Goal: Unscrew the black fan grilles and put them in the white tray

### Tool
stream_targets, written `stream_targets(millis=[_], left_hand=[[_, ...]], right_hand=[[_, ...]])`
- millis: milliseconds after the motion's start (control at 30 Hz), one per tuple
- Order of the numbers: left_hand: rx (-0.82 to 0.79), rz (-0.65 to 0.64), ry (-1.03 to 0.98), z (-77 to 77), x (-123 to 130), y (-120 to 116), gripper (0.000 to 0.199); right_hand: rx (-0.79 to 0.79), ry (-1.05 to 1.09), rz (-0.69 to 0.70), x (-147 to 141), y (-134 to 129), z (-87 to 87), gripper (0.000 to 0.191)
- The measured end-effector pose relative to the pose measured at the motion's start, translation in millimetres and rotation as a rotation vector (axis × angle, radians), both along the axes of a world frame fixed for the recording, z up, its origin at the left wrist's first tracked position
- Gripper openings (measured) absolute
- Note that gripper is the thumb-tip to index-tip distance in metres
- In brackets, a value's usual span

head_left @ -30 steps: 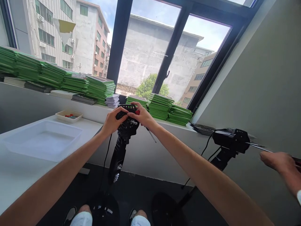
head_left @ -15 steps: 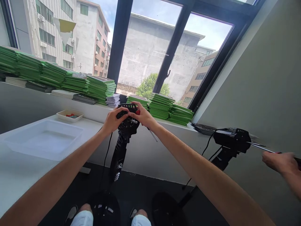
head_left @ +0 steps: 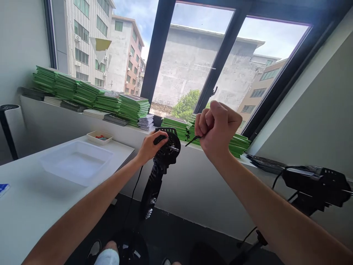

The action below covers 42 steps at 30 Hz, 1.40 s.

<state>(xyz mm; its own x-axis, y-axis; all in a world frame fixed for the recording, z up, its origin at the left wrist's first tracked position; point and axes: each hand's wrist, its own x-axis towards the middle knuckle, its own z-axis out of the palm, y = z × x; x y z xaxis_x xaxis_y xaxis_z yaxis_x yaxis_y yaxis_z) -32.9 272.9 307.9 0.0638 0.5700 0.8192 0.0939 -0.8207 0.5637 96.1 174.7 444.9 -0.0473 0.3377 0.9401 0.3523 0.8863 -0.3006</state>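
left of the left hand, a tray holds red pieces.

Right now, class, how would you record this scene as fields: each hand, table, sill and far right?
Left hand: touching a black slotted machine head on a black stand
Right hand: closed grip, thin dark rod protruding, clear of the head
White table: translucent plastic tray; small cream tray holding red pieces
Window sill: stacked green booklets
Far right: another black machine head

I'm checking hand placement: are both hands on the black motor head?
No, only the left hand is on the black motor head; the right hand, apart from it, grips a thin tool.
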Motion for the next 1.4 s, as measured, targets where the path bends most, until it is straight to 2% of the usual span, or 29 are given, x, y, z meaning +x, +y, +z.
stream_targets(millis=[133,300,500,633,800,967,1067,1167,1233,1300,1400], left_hand=[[0.002,-0.001,0.011,0.8,-1,0,0.01],[0.011,-0.025,0.01,1.7,-2,-1,0.011],[0.003,-0.033,-0.014,3.6,-2,0,0.011],[0.001,-0.042,-0.026,3.8,-2,1,0.011],[-0.007,-0.05,-0.033,3.7,-3,2,0.011],[-0.022,-0.043,-0.032,3.6,-7,7,0.011],[-0.018,-0.042,-0.034,2.6,-8,9,0.011],[-0.009,-0.028,-0.02,1.7,-8,8,0.012],[0.003,-0.012,-0.007,1.8,-7,6,0.013],[0.012,0.004,0.002,2.3,-6,4,0.013],[0.01,0.025,0.014,3.2,-5,2,0.014]], right_hand=[[0.08,0.053,0.234,-31,0,8.5,0.051],[0.085,0.121,0.47,-42,20,2.3,0.051],[0.031,0.177,0.489,-46,29,-4.6,0.05],[0.029,0.181,0.436,-49,30,-4.7,0.052],[0.097,0.085,0.314,-44,33,-14.3,0.052],[0.138,-0.148,0.181,-13,23,-30.8,0.03],[0.095,-0.405,-0.093,11,7,-28.0,0.013],[0.069,-0.718,-0.463,24,-15,-17.2,0.022],[0.102,-0.913,-0.648,26,-30,-10.9,0.03],[0.131,-1.066,-0.741,23,-40,-7.5,0.033],[0.142,-1.165,-0.788,15,-51,-5.1,0.03]])
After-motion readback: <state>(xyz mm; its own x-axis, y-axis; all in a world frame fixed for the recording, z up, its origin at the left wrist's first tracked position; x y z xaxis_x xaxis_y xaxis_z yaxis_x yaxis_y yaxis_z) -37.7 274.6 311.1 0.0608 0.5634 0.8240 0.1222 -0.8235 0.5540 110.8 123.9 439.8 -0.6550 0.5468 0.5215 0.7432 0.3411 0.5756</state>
